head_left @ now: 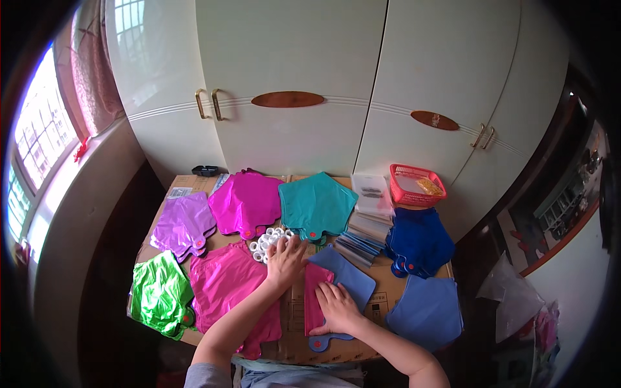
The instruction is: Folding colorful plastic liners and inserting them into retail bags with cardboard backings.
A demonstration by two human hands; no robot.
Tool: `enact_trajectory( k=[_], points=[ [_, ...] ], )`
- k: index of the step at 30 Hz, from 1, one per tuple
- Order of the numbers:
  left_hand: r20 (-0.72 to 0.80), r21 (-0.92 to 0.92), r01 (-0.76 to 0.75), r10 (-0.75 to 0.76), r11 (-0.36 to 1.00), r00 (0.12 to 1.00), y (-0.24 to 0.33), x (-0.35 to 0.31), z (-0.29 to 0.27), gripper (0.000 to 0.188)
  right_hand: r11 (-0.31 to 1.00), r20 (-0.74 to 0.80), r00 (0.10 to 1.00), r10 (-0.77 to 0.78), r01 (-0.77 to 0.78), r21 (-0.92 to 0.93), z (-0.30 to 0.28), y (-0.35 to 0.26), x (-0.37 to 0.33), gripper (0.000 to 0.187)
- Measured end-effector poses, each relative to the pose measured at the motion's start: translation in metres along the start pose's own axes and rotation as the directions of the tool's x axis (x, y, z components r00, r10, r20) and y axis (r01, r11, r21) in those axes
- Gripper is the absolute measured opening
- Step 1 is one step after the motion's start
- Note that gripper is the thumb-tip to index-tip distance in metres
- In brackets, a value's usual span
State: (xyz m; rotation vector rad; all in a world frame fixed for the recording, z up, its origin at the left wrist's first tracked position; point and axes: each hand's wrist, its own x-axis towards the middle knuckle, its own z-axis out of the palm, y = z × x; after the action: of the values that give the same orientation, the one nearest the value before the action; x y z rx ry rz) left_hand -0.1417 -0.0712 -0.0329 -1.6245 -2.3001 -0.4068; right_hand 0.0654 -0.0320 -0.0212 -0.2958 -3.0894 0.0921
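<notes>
My left hand (286, 260) reaches to the edge of a heap of small white rings (264, 243). Its bent fingers look apart, with the tips at the rings, and I see nothing held in them. Fingers spread, my right hand (338, 310) lies flat on a folded pink foil piece (312, 302). This pink piece rests on a blue sheet piece (357, 283), whose rounded tab with a red dot (317, 344) sticks out toward me. Left of my hands lies a larger stack of pink foil pieces (223, 278), partly under my left forearm.
Around the cardboard-covered table (294, 346) lie green (160, 290), lilac (183, 223), magenta (246, 202), teal (318, 204), dark blue (420, 242) and light blue (425, 312) stacks. A red basket (417, 185), a clear plastic box (372, 193) and thin strips (359, 246) sit at the right back. White cabinets (291, 52) stand behind.
</notes>
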Motion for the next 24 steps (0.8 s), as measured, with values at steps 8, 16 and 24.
enact_trajectory(
  k=[8,16,24],
  points=[
    [0.077,-0.078,-0.333,0.338,0.94,0.938,-0.001,-0.014,-0.01,0.059,1.0,0.017,1.0,0.022,-0.022,0.005,0.003,0.002,0.0,0.117],
    [0.341,-0.215,-0.51,0.553,0.833,0.76,0.0,-0.05,-0.036,0.106,0.999,0.025,0.999,0.03,-0.031,0.044,0.011,0.002,-0.002,0.122],
    [0.422,-0.209,-0.44,0.486,0.873,0.765,0.024,-0.064,-0.048,0.131,0.979,-0.01,1.0,-0.007,0.009,0.202,0.01,0.013,-0.005,0.111]
  ],
)
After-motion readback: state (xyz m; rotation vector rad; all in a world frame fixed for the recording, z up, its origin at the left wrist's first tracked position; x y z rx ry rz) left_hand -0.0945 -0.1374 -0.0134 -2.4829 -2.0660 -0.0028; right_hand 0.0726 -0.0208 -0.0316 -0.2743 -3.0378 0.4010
